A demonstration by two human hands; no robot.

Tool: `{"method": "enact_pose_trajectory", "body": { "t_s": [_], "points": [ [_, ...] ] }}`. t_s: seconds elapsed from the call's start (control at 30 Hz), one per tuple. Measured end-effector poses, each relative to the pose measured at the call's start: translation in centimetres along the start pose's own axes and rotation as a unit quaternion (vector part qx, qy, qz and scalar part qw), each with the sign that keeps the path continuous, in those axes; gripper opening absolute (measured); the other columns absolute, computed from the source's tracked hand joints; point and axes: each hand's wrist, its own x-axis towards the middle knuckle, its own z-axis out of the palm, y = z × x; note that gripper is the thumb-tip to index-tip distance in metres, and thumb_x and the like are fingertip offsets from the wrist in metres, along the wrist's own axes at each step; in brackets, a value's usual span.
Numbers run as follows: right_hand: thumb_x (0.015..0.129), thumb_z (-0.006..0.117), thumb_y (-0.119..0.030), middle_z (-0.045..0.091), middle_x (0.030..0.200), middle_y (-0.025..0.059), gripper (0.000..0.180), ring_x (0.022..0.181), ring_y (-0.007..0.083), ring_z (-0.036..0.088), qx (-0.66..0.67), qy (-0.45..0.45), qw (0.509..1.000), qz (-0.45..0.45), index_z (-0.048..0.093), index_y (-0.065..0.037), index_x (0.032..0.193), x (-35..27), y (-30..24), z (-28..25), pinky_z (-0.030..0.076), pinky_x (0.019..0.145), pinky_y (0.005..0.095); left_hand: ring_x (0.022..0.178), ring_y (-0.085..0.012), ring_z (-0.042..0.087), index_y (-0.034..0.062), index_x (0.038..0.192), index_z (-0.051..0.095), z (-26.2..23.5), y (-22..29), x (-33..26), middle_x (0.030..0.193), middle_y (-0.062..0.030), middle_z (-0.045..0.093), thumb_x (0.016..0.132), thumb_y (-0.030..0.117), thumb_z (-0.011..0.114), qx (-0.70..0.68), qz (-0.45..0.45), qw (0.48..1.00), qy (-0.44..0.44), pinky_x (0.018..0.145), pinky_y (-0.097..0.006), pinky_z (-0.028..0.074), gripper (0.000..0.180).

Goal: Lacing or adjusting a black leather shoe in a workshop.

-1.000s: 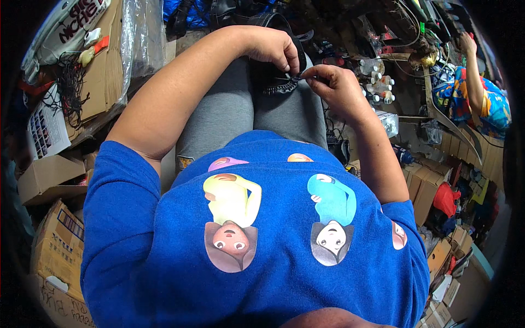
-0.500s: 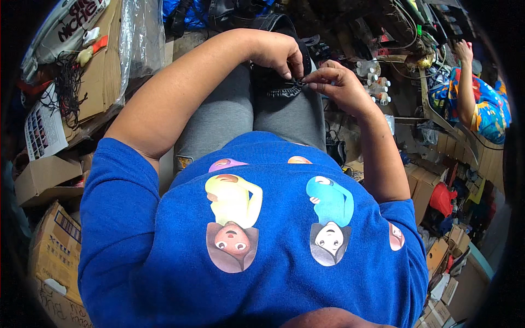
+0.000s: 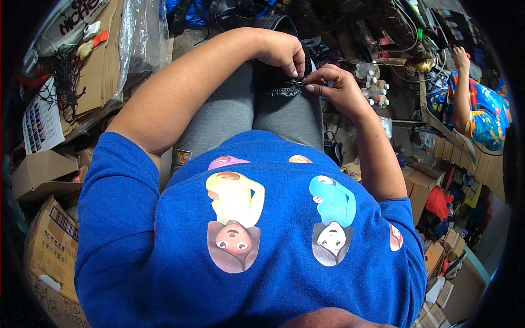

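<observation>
Across my thighs lies a black item (image 3: 281, 91) with a pale, ridged or stitched-looking curved edge; its kind is hard to tell. My left hand (image 3: 283, 53) comes over it from the far side, with thumb and forefinger pinched at its edge. Close beside them, the thumb and fingertips of my right hand (image 3: 338, 87) are pressed together at the right end of that edge. Whatever small thing is between the right fingertips is too small and dark to make out. A black curved band (image 3: 281, 23) rises behind my left hand.
Flattened cardboard (image 3: 101, 71), clear plastic sheeting (image 3: 143, 38) and tangled black cords (image 3: 66, 82) lie to the left. Small bottles (image 3: 377, 93) stand right of my right hand. Another person in a colourful shirt (image 3: 478, 104) is at the far right. Boxes (image 3: 54, 240) fill the lower left.
My right fingertips have shifted slightly, and the left fingers stay pinched at nearly the same place. The other person's raised hand has moved a little left and down.
</observation>
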Motion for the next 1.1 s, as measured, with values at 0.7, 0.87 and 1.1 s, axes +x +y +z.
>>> {"method": "enact_pose_trajectory", "body": {
  "t_s": [0.7, 0.87, 1.1],
  "points": [
    [0.078, 0.068, -0.002, 0.058, 0.085, 0.0032, 0.019, 0.085, 0.0156, 0.060, -0.061, -0.032, 0.997, -0.028, 0.072, -0.012, 0.093, 1.4, 1.6, -0.8, 0.048, 0.076, 0.0282, 0.091, -0.0191, 0.066, 0.0044, 0.104, 0.069, 0.2, 0.2, -0.5, 0.097, -0.0090, 0.071, 0.075, 0.005, 0.071, 0.007, -0.002, 1.000, -0.006, 0.084, -0.031, 0.050, 0.029],
    [0.079, 0.068, -0.001, 0.058, 0.088, 0.0015, 0.018, 0.087, 0.0136, 0.059, 0.037, -0.059, 0.998, -0.004, 0.072, -0.010, 0.094, 1.5, 2.0, -0.9, 0.047, 0.080, 0.0265, 0.090, -0.0191, 0.066, 0.0050, 0.104, 0.069, 0.3, 0.0, -0.8, 0.095, -0.0087, 0.071, 0.075, 0.005, 0.071, 0.000, 0.002, 1.000, 0.000, 0.083, -0.031, 0.051, 0.029],
    [0.081, 0.068, -0.002, 0.058, 0.087, -0.0012, 0.014, 0.084, 0.0098, 0.055, 0.087, -0.079, 0.993, 0.007, 0.071, -0.008, 0.093, 1.6, 1.8, -0.7, 0.045, 0.077, 0.0250, 0.090, -0.0191, 0.066, 0.0046, 0.103, 0.070, 0.7, 0.0, -0.9, 0.096, -0.0091, 0.071, 0.076, 0.004, 0.070, 0.001, -0.001, 1.000, 0.008, 0.083, -0.031, 0.051, 0.027]
  ]
}}
